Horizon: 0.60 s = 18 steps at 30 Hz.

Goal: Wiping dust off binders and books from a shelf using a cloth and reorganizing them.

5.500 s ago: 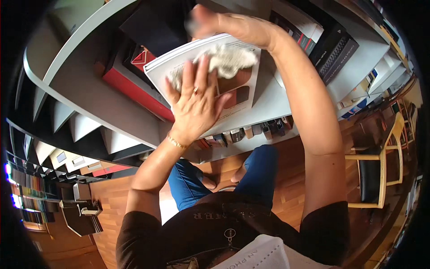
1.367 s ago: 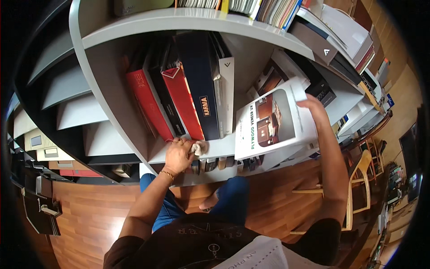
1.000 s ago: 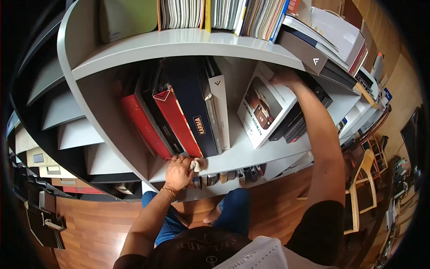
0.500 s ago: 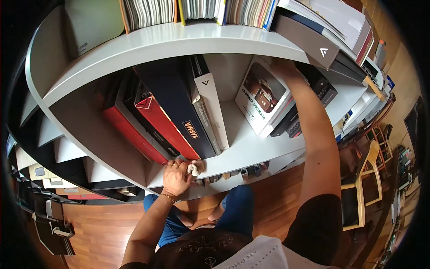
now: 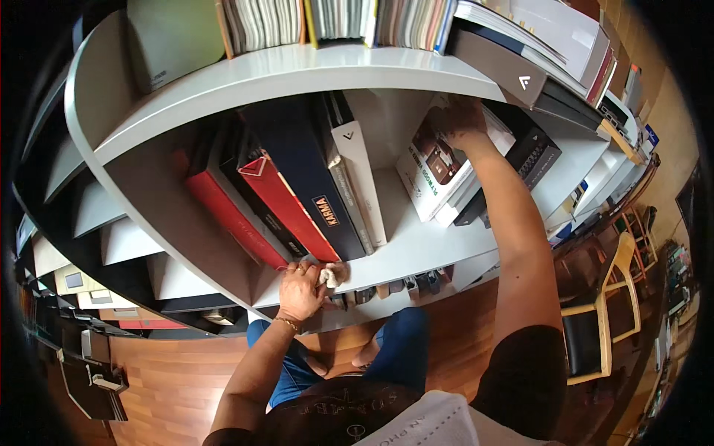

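My left hand (image 5: pixel 300 290) rests on the front edge of a white shelf (image 5: pixel 416 253) and is closed on a crumpled pale cloth (image 5: pixel 330 274), just below the leaning red, black and white binders (image 5: pixel 297 193). My right hand (image 5: pixel 457 120) reaches up into the same shelf bay and grips the top of a white catalogue (image 5: pixel 431 175) with a brown picture on its cover. The catalogue stands tilted against a stack of other books and a black box (image 5: pixel 532 160) to its right.
Rows of thin magazines (image 5: pixel 335 18) fill the shelf above. More stacked catalogues (image 5: pixel 565 44) lie at the upper right. Lower shelf bays (image 5: pixel 111 245) curve away on the left. A wooden chair (image 5: pixel 595 327) stands on the wood floor (image 5: pixel 171 379) at right.
My right hand carried the white catalogue from in front of the shelf into the bay and set it leaning against the stack. My left hand stayed on the shelf edge with the cloth.
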{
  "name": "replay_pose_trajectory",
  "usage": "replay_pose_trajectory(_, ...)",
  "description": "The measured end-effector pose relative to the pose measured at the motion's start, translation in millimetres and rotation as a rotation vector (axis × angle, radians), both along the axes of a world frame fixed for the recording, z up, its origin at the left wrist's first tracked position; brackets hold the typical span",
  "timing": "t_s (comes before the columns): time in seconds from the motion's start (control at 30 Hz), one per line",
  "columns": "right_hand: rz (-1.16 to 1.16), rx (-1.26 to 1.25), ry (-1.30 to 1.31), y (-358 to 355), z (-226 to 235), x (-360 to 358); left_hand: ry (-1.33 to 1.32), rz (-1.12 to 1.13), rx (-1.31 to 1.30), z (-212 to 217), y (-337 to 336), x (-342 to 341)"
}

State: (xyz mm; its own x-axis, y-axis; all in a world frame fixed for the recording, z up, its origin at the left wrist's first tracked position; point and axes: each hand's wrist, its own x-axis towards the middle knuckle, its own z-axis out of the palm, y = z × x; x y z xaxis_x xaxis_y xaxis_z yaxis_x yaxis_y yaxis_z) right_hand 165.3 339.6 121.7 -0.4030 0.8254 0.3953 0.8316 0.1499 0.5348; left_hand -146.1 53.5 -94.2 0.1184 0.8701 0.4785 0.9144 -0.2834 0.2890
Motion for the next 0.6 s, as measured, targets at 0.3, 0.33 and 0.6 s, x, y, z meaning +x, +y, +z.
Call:
replay_pose_trajectory(0.3, 0.091, -0.033, 0.033, -9, -19, 8, -0.025, -0.037, -0.042, -3, -2, -3)
replay_pose_trajectory(0.33, 0.091, -0.036, 0.030, -14, -23, 4, -0.028, -0.028, -0.048, -5, -3, -4)
replay_pose_trajectory(0.6, 0.112, -0.473, -0.362, -50, -79, -6, -0.023, -0.013, -0.028, -6, -6, -7)
